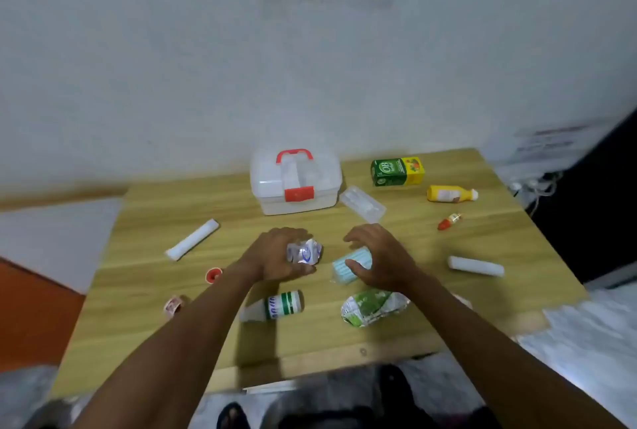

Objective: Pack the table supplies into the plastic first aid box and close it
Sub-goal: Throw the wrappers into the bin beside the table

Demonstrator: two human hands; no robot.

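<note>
Left grip point(279, 256) clasps foil packet point(305, 251); box point(295, 182) beyond.

Both forearms are bare from the near frame edge to the wrists, with no sleeve in view. The left hand point(275, 258) and the right hand point(382, 265) carry no glove, ring, watch or band that can be made out. Fingers point(358, 234) are bare, details blurred

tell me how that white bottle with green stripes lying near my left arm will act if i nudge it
The white bottle with green stripes lies on its side on the table, so it will probably roll. It looks like plastic, likely light and rigid.
</note>
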